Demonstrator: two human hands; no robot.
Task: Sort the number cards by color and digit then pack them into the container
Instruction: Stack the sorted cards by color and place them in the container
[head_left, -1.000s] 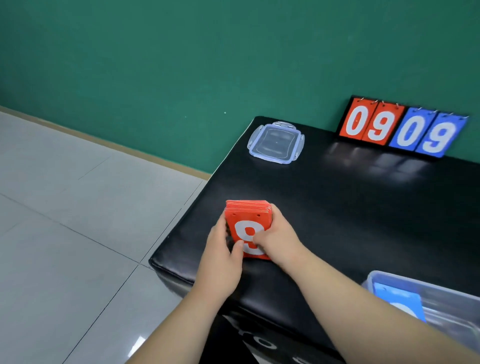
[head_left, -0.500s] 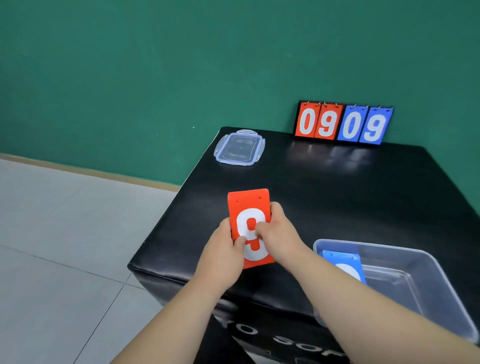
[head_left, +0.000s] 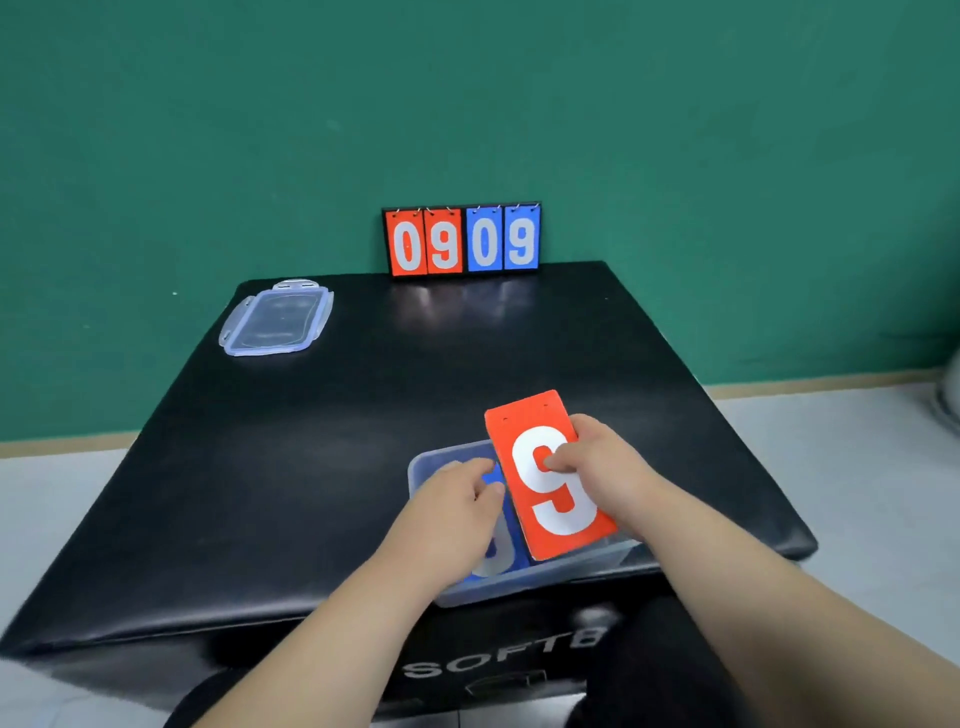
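my right hand (head_left: 608, 473) pinches the red card stack (head_left: 550, 478) by its right edge, nine on top, and holds it tilted above the right half of the container (head_left: 519, 584). my left hand (head_left: 452, 514) hangs over the blue cards (head_left: 501, 558) lying in the container's left half, fingers loosely bent, gripping nothing i can see. i'd level the stack and lower it beside the blue pile without overlap, with the left hand steadying the blue cards.
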